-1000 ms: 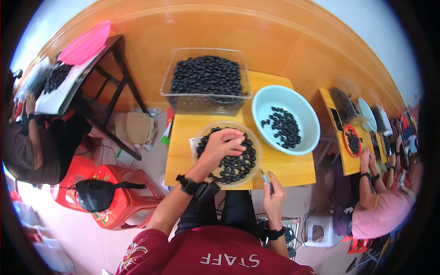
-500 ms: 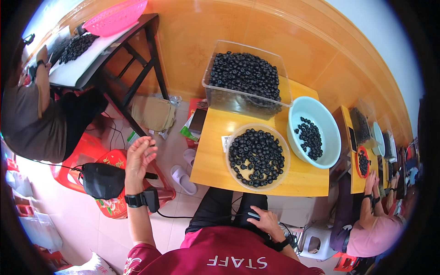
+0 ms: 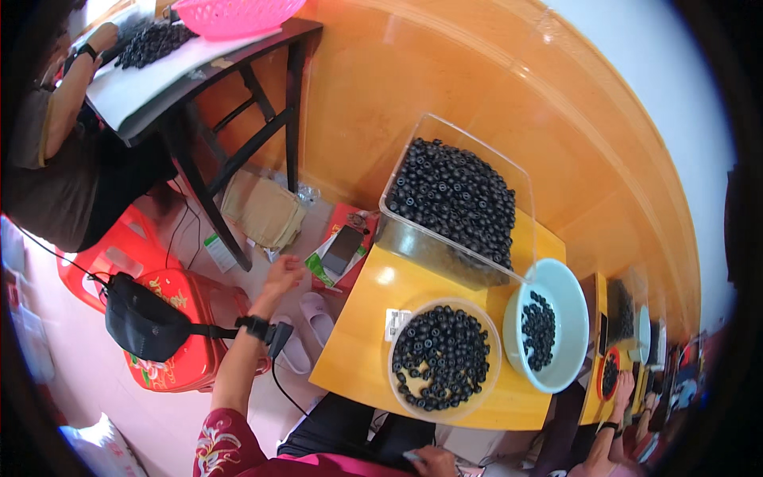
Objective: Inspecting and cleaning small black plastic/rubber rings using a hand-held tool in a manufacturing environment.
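My left hand [image 3: 284, 275] reaches out over the floor at the left of the yellow table [image 3: 358, 318], with nothing in it and its fingers loosely apart. Nearest to it is a dark phone [image 3: 343, 249], lying on a red box beside the table. Low at the lower edge, my right hand [image 3: 435, 461] rests at my lap, closed around a small pale tool whose kind I cannot make out. On the table, a round clear tub [image 3: 391, 380] holds small black ring-like pieces. Behind it, a clear rectangular bin [image 3: 425, 258] is heaped with the same pieces, and a pale blue basin [image 3: 584, 318] holds several.
A black pouch [image 3: 147, 318] lies on a red stool [image 3: 226, 306] to my left. Lilac slippers [image 3: 316, 318] and a tan folded bundle [image 3: 262, 211] are on the floor. A person in a dark shirt [image 3: 28, 191] works at a dark-legged table, left. Others work at the right.
My view has turned, so the table now sits lower. My left hand has gone from raised beside the stool to stretched out near the phone. The right hand has dropped toward the lower edge.
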A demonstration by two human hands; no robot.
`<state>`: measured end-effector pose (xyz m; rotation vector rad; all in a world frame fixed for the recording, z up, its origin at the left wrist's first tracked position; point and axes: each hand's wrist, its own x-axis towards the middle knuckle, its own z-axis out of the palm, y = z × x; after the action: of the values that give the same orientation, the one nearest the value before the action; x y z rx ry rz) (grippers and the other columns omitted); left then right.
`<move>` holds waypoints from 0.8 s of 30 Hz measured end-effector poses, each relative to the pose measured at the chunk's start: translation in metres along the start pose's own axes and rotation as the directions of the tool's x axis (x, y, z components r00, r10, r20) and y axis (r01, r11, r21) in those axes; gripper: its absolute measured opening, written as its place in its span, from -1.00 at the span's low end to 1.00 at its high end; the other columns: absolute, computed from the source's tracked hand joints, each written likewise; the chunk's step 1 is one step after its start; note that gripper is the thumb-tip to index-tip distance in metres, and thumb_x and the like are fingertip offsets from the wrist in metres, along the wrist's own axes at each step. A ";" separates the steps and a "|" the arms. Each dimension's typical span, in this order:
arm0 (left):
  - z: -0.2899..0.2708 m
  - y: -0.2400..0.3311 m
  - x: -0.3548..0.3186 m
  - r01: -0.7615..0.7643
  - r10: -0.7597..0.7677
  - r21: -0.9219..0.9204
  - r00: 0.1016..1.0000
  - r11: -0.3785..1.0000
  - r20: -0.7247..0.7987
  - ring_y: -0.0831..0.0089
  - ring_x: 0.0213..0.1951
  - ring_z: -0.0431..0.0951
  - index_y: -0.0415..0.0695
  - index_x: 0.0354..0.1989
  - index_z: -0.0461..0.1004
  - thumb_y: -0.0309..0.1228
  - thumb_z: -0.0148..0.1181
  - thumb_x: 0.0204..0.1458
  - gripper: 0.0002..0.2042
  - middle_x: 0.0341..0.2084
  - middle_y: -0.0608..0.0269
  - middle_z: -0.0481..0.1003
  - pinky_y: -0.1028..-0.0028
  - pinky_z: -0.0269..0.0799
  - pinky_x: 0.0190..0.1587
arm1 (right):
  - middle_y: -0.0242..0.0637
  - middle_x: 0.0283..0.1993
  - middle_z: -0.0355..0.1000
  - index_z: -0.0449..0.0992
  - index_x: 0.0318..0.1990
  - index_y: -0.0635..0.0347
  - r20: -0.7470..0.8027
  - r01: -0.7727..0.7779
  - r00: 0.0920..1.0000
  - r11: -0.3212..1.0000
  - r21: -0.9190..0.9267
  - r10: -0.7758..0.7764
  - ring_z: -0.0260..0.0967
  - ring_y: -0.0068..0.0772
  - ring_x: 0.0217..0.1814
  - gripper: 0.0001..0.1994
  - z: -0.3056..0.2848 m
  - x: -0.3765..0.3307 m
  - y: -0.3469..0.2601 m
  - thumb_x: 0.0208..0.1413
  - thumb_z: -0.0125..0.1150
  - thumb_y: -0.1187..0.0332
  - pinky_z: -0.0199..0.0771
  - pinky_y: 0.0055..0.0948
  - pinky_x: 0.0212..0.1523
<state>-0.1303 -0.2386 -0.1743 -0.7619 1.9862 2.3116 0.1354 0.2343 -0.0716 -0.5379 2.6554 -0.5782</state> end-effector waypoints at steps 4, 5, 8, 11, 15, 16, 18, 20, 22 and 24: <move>0.041 -0.055 0.068 -0.057 0.042 0.482 0.998 0.874 0.042 0.06 -0.07 0.47 -0.23 0.09 0.27 -0.27 0.43 -0.21 -0.34 -0.08 -0.06 0.42 0.26 0.42 -0.04 | -0.09 -0.31 0.49 0.58 -0.25 0.14 0.108 -0.107 0.991 0.966 0.237 0.084 0.48 -0.02 -0.28 -0.84 0.002 -0.004 -0.017 0.00 0.17 0.55 0.47 -0.19 -0.31; 0.050 -0.065 0.079 -0.124 0.103 0.548 0.992 0.827 0.069 -0.02 -0.02 0.43 -0.24 0.11 0.25 -0.25 0.45 -0.25 -0.28 -0.04 -0.13 0.38 0.22 0.38 0.01 | -0.10 -0.34 0.48 0.59 -0.25 0.14 0.088 -0.097 0.993 0.961 0.260 0.077 0.47 -0.02 -0.30 -0.82 0.004 -0.001 -0.018 -0.03 0.18 0.56 0.46 -0.20 -0.33; 0.075 -0.084 0.115 -0.227 0.247 0.729 0.966 0.646 0.081 -0.07 0.08 0.32 -0.24 0.16 0.17 -0.24 0.46 -0.27 -0.21 -0.01 -0.19 0.31 0.17 0.32 0.07 | -0.07 -0.33 0.51 0.59 -0.22 0.16 0.155 -0.211 0.975 0.885 0.414 0.159 0.46 0.02 -0.31 -0.78 0.009 0.009 -0.016 -0.06 0.18 0.58 0.48 -0.20 -0.28; 0.093 -0.101 0.146 -0.260 0.322 0.842 0.940 0.472 0.110 -0.10 0.11 0.26 -0.23 0.20 0.10 -0.23 0.47 -0.29 -0.14 0.01 -0.17 0.26 0.17 0.29 0.10 | -0.07 -0.32 0.51 0.59 -0.22 0.16 0.167 -0.238 0.968 0.895 0.378 0.187 0.46 0.03 -0.31 -0.78 0.010 0.020 -0.014 -0.06 0.18 0.58 0.48 -0.20 -0.27; 0.106 -0.131 0.172 -0.313 0.365 0.876 0.915 0.366 0.175 -0.11 0.14 0.20 -0.17 0.25 0.04 -0.18 0.44 -0.26 -0.10 0.04 -0.15 0.20 0.00 0.22 0.09 | -0.06 -0.32 0.51 0.59 -0.21 0.16 0.190 -0.283 0.955 0.891 0.354 0.228 0.46 0.03 -0.30 -0.78 0.008 0.032 -0.016 -0.05 0.18 0.57 0.48 -0.19 -0.27; 0.110 -0.140 0.173 -0.248 0.301 0.893 0.944 0.375 0.135 -0.12 0.15 0.18 -0.14 0.28 0.02 -0.14 0.40 -0.23 -0.11 0.06 -0.14 0.19 -0.07 0.20 0.08 | -0.06 -0.32 0.51 0.59 -0.21 0.16 0.197 -0.292 0.952 0.889 0.353 0.234 0.46 0.03 -0.30 -0.78 0.008 0.035 -0.016 -0.05 0.18 0.57 0.48 -0.19 -0.26; 0.120 -0.157 0.178 -0.210 0.337 0.920 0.937 0.331 0.092 -0.13 0.16 0.18 -0.12 0.29 0.02 -0.09 0.35 -0.19 -0.13 0.06 -0.11 0.18 -0.09 0.17 0.08 | -0.06 -0.31 0.51 0.59 -0.21 0.16 0.209 -0.305 0.947 0.888 0.343 0.244 0.46 0.03 -0.30 -0.78 0.008 0.040 -0.016 -0.05 0.18 0.57 0.48 -0.19 -0.26; 0.127 -0.165 0.183 -0.165 0.341 0.968 0.935 0.187 0.094 -0.13 0.16 0.19 -0.07 0.27 0.06 0.03 0.22 -0.13 -0.19 0.06 -0.05 0.17 -0.12 0.11 0.09 | -0.06 -0.31 0.51 0.59 -0.21 0.16 0.222 -0.320 0.941 0.886 0.335 0.255 0.46 0.03 -0.30 -0.78 0.008 0.044 -0.015 -0.05 0.18 0.56 0.48 -0.19 -0.26; 0.134 -0.168 0.184 -0.106 0.340 0.971 0.940 0.214 0.028 -0.10 0.17 0.18 -0.11 0.28 0.05 0.07 0.22 -0.16 -0.15 0.09 -0.06 0.15 -0.09 0.12 0.10 | -0.06 -0.30 0.51 0.59 -0.21 0.16 0.238 -0.332 0.935 0.887 0.321 0.263 0.46 0.04 -0.30 -0.78 0.009 0.047 -0.014 -0.04 0.18 0.56 0.48 -0.18 -0.25; 0.139 -0.161 0.182 -0.076 0.312 0.975 0.950 0.207 0.007 -0.07 0.19 0.17 -0.16 0.28 0.03 0.10 0.21 -0.18 -0.10 0.13 -0.06 0.13 -0.07 0.12 0.11 | -0.05 -0.30 0.51 0.59 -0.21 0.16 0.252 -0.344 0.929 0.886 0.311 0.272 0.46 0.04 -0.29 -0.79 0.010 0.049 -0.014 -0.04 0.18 0.56 0.48 -0.18 -0.25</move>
<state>-0.2912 -0.1333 -0.3776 -0.5606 3.0599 0.4852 0.1016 0.1979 -0.0870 -0.0568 2.3038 -0.8244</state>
